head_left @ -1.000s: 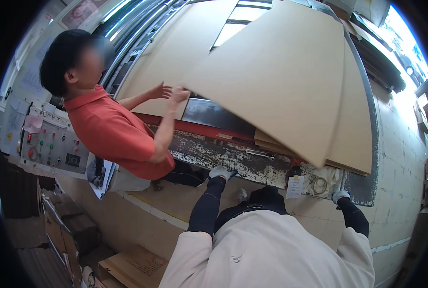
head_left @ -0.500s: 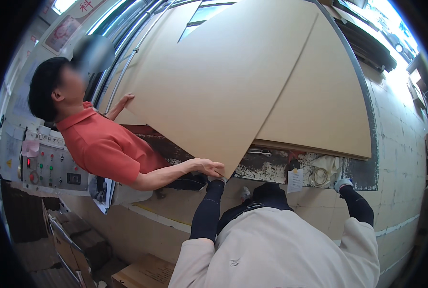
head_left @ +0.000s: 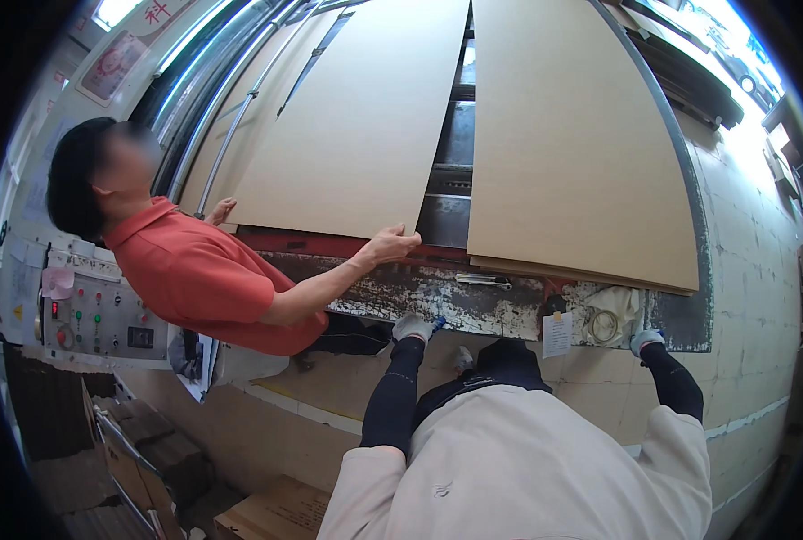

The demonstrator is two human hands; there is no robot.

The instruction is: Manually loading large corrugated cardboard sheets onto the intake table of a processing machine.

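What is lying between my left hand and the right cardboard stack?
In the head view, a slim tool lies on the worn ledge, between your left hand and the cardboard stack.

A factory workshop: button-studded control panel (head_left: 104, 310), big cardboard sheets (head_left: 365, 117), paint-worn machine bed (head_left: 500, 315).

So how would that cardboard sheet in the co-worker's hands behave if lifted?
The sheet is probably light for its size, since its edge looks thin. It seems fairly stiff, its edge running straight, though anything so broad might flex.
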